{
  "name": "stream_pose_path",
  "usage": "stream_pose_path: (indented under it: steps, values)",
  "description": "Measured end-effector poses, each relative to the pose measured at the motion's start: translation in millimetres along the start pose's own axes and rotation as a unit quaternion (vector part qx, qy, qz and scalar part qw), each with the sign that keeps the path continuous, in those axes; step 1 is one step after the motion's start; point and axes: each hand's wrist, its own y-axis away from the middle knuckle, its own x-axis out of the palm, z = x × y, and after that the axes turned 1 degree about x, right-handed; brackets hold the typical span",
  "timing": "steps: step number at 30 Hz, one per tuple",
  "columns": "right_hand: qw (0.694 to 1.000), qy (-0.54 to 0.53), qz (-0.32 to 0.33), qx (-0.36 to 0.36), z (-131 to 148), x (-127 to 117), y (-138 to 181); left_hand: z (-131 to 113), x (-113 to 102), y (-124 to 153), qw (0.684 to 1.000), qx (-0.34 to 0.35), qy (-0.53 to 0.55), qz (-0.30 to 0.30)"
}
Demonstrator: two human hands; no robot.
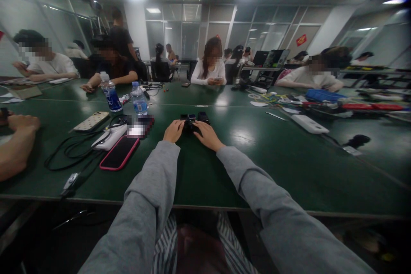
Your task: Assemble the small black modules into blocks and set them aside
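Both my arms reach forward over the green table (250, 167). Between the hands sits a small black device with a little screen (192, 117). My left hand (174, 131) has its fingers curled against the device's left side. On the other side, the fingers of my right hand (208, 136) bend over its right side and front. Part of the device is hidden by the fingers, so its exact kind does not show. A second small black box (203, 116) stands close behind my right hand's fingers.
To the left lie a pink-cased phone (119, 153), a white power bank (109, 137), a patterned phone (91, 121) and black cables. Two bottles (140, 99) stand behind them. A power strip (310, 124) and tangled cables lie right. A co-worker's arm (19, 145) rests far left.
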Motion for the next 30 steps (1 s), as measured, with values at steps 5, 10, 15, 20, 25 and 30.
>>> stream_pose_path:
  steps: [5, 10, 15, 20, 25, 30]
  values:
    - [1.0, -0.008, -0.009, -0.007, -1, 1, -1, 2, 2, 0, 1.0, 0.008, -0.024, -0.018]
    - [1.0, -0.017, -0.019, 0.0, 6, -6, -1, 6, 5, -1, 0.999, 0.012, -0.023, -0.022]
    - [0.999, -0.032, -0.026, 0.021, 13, -14, 0, 8, 7, -2, 0.999, 0.016, -0.025, -0.035]
    - [0.998, -0.03, -0.043, 0.039, 18, -18, -1, -1, -1, 1, 0.998, 0.02, -0.034, -0.058]
    - [0.997, -0.007, -0.051, 0.06, 22, -22, 1, -9, -11, 4, 0.994, -0.003, -0.044, -0.099]
    - [0.996, -0.009, -0.041, 0.072, 21, -22, 3, -4, -9, 4, 0.996, -0.023, -0.035, -0.076]
